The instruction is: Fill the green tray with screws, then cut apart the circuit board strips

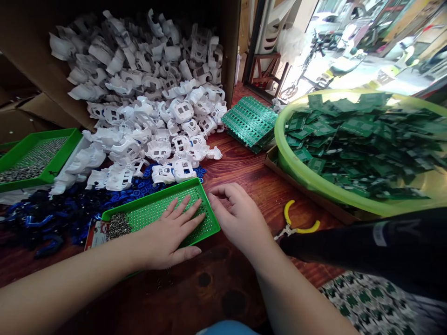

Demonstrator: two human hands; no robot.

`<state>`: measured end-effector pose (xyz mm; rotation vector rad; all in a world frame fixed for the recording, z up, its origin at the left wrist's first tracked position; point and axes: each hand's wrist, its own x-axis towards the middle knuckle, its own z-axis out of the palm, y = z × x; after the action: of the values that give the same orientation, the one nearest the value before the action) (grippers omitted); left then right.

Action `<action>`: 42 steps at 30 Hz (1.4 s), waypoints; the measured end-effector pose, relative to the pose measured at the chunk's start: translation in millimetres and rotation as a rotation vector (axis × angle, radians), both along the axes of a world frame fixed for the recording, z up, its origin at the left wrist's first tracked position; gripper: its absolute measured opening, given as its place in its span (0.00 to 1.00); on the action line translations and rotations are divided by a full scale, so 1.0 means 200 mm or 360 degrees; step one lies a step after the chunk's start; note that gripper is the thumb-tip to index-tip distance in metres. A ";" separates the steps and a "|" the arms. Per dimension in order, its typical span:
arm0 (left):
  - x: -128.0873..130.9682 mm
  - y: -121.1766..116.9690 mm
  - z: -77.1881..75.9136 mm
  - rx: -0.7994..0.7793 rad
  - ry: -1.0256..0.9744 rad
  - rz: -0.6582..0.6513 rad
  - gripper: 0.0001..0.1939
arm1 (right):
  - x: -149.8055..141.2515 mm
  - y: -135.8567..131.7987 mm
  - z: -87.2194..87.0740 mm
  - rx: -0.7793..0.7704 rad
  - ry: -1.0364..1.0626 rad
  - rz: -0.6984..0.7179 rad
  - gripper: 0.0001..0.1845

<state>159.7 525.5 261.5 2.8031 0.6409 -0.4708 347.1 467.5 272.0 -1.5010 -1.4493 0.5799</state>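
1. The left hand (pixel 170 232) lies flat, fingers spread, on the green tray (pixel 153 208) at the table's six o'clock.
2. The right hand (pixel 238 215), loosely curled and holding nothing, touches the tray's three o'clock edge.
3. White plastic housings (pixel 146 102) pile up at eleven o'clock.
4. Yellow-handled pliers (pixel 296 224) lie at the right hand's three o'clock.
5. A green basin (pixel 296 170) of circuit boards (pixel 359 135) sits at two o'clock.

2 hands, left hand (pixel 170 235) and right hand (pixel 240 218); 2 green trays (pixel 209 218) (pixel 21 151); 1 lime basin (pixel 296 172); 1 pair of yellow-handled pliers (pixel 296 226); 1 cardboard box (pixel 230 42).
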 end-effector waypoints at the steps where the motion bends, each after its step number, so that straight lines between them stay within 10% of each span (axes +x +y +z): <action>1: 0.00 0.00 0.00 -0.0001 0.0008 -0.0002 0.36 | 0.00 0.00 0.00 -0.0008 -0.0010 0.0000 0.03; 42: 0.03 -0.01 0.00 0.0287 -0.0054 -0.0190 0.33 | 0.00 0.00 0.01 -0.0016 -0.0108 -0.0020 0.03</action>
<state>165.8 522.7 261.8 3.0260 0.5357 -0.4046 346.3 468.3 274.3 -1.5496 -1.4897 0.5337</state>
